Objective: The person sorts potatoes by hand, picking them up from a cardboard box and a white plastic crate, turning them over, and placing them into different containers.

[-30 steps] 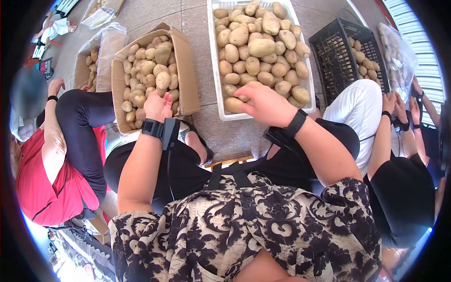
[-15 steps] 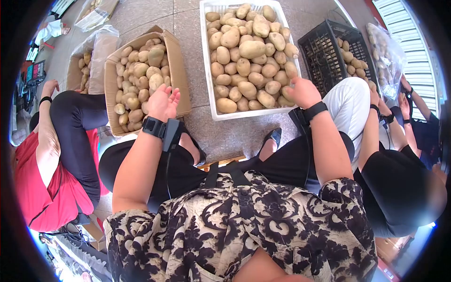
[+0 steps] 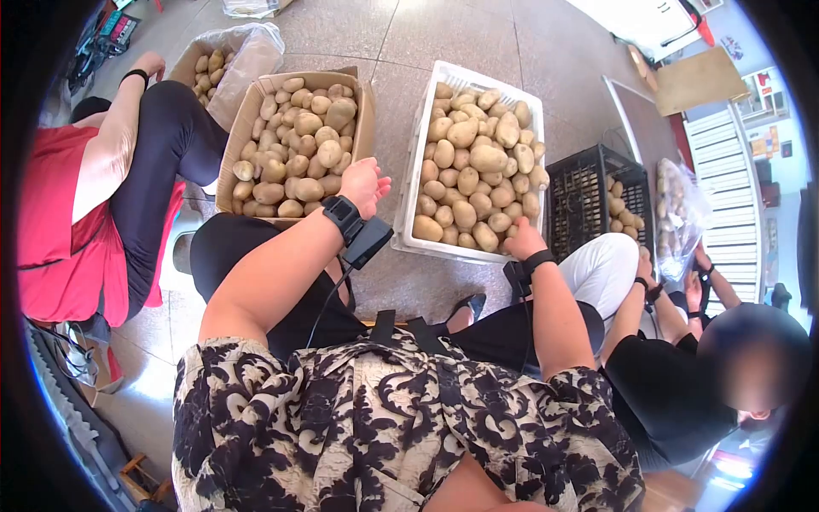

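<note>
My left hand (image 3: 365, 188) hovers between the cardboard box (image 3: 368, 111) and the white crate (image 3: 409, 192), fingers loosely curved and apart, nothing in it. At the near right corner of the white crate is my right hand (image 3: 524, 241), a finger and thumb apart against the nearest potatoes (image 3: 499, 222); its other fingers are partly hidden, and no potato shows in its grip. Potatoes fill the white crate in a heap. More potatoes (image 3: 299, 141) fill the cardboard box to my left. Both my wrists wear black straps with small devices.
A black plastic crate (image 3: 573, 200) with potatoes stands right of the white one, beside a clear bag of potatoes (image 3: 678, 200). Another plastic-lined box (image 3: 243, 64) is at far left. A person in red (image 3: 94, 196) sits to my left; people in dark clothes (image 3: 665, 384) sit to my right.
The view has turned, so the boxes sit lower and further right in the picture. My left hand has moved away from the cardboard box toward the white crate; my right hand stays at its corner.
</note>
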